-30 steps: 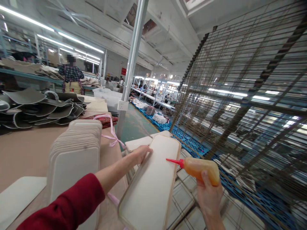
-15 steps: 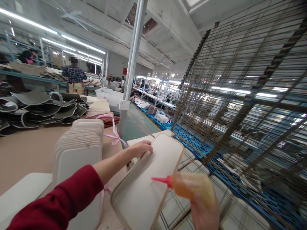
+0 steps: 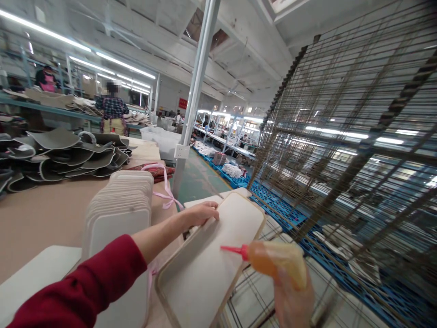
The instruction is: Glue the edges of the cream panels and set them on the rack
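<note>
My left hand (image 3: 200, 213), at the end of a red sleeve, rests with fingers laid on the far left edge of a long cream panel with rounded corners (image 3: 208, 264). The panel lies tilted over the table edge and a wire rack shelf. My right hand (image 3: 290, 300) is closed round an orange squeeze bottle (image 3: 276, 266); its red nozzle points left over the panel's right edge. The right hand is blurred by motion.
A stack of the same cream panels (image 3: 118, 218) stands on the brown table (image 3: 41, 218). Dark grey curved pieces (image 3: 64, 155) are piled at the back left. A tall wire rack (image 3: 341, 150) fills the right. A white pillar (image 3: 194, 105) rises ahead. A person (image 3: 112, 111) stands far left.
The bottle moved left and down from beside the panel's far end to over its nearer right edge. The panel has turned slightly under my left hand, which stays at its far edge.
</note>
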Action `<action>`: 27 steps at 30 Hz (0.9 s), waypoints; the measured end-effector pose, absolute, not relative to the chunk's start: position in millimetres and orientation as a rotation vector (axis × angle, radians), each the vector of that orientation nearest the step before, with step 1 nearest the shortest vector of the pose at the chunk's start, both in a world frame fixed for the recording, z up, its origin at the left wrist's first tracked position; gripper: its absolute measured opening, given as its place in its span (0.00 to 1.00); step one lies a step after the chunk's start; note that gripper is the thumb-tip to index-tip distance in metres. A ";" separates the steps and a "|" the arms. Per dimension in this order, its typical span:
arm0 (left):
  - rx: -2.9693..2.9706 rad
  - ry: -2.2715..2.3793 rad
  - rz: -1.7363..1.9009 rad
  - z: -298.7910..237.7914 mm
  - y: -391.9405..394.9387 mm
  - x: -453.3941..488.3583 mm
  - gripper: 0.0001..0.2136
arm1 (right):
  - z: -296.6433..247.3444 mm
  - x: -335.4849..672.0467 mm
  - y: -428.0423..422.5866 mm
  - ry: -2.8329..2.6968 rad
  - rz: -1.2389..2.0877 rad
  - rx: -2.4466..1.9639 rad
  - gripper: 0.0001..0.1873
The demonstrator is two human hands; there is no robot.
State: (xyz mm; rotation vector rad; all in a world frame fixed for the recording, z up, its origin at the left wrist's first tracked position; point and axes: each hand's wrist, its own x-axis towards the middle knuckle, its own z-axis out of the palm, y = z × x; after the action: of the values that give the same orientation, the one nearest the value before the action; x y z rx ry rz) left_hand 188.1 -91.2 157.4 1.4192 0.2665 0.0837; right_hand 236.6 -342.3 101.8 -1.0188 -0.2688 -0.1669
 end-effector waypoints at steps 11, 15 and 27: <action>1.348 0.219 0.080 152.9 -70.2 197.2 0.17 | 69.6 226.1 -333.8 -0.264 -0.264 -1.156 0.35; 1.338 0.159 -0.015 151.0 -70.3 203.7 0.17 | 93.8 260.1 -339.0 -0.196 -0.399 -1.142 0.35; 1.312 0.202 -0.031 138.1 -97.6 227.0 0.18 | 77.2 243.1 -349.7 -0.208 -0.298 -1.272 0.42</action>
State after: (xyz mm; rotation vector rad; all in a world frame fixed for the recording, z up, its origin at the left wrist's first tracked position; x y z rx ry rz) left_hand 227.0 -97.6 138.1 1.3118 0.2017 -0.0307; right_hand 243.1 -349.7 77.2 -1.2721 -0.2078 -0.2983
